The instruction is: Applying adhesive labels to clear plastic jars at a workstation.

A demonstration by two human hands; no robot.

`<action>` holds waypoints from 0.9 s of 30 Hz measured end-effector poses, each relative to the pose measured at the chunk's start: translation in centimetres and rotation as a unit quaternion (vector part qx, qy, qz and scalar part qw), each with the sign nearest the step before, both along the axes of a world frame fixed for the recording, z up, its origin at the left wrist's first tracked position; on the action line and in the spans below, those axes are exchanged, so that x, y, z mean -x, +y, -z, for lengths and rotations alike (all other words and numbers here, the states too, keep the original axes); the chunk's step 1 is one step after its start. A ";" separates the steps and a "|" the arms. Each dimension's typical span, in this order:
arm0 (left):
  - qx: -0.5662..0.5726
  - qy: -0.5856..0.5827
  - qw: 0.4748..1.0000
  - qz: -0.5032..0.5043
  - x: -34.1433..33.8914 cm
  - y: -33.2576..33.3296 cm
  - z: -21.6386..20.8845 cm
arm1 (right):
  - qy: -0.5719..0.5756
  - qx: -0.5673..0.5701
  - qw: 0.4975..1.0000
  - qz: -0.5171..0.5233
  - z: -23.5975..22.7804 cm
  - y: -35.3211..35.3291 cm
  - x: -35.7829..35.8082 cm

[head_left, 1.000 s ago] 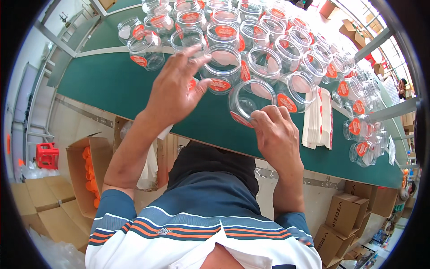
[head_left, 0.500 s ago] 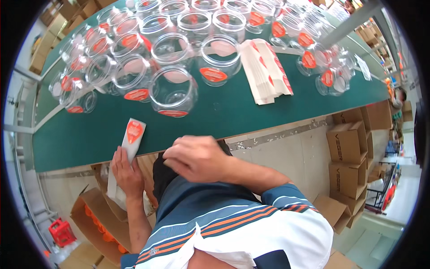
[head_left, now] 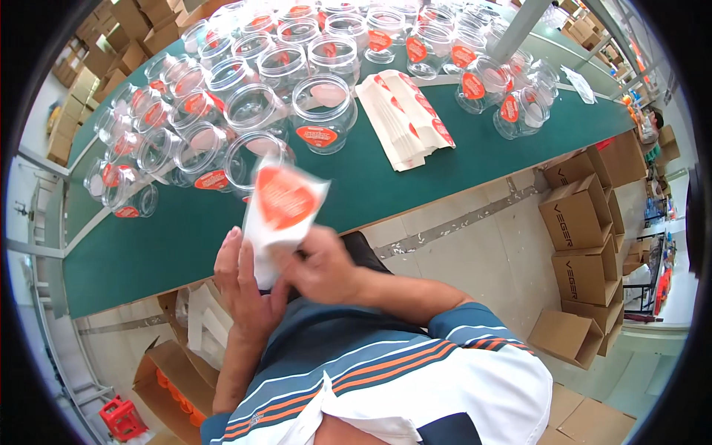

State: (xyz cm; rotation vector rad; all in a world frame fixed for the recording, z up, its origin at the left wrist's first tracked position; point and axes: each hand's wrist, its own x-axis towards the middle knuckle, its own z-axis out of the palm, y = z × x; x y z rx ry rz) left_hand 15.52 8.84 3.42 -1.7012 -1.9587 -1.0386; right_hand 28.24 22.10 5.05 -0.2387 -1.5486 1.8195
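Observation:
Just over the table's near edge, a white backing strip with a red-orange label is raised, tilted and smeared by motion. My left hand holds its lower left side, fingers fairly straight and thumb across the bottom. The curled fingers of my right hand pinch its lower right part; the fingertips are partly hidden. Behind the strip stands a clear jar, partly covered by it. Another clear jar with an orange label is to its right.
Many clear labelled jars crowd the far side of the green table. A stack of white label strips lies right of centre. Open cardboard boxes are piled on the floor at right; a carton with orange items is at lower left.
The label strip has come up off the table edge, spreading wider toward me. My right hand has moved left and down onto it, and my left hand has risen with it. The view has shifted.

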 end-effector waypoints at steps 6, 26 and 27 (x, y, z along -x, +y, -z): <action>-0.019 0.002 0.998 -0.058 7.3 3.4 -4.9 | -0.092 0.093 0.965 0.227 -1.2 16.9 -8.2; 0.476 0.016 0.878 0.036 14.6 17.5 -11.5 | -0.390 -0.528 0.714 0.242 -7.4 22.9 3.6; 0.468 0.006 0.882 0.051 14.6 17.1 -11.4 | -0.429 -0.526 0.702 0.217 -7.7 23.7 4.2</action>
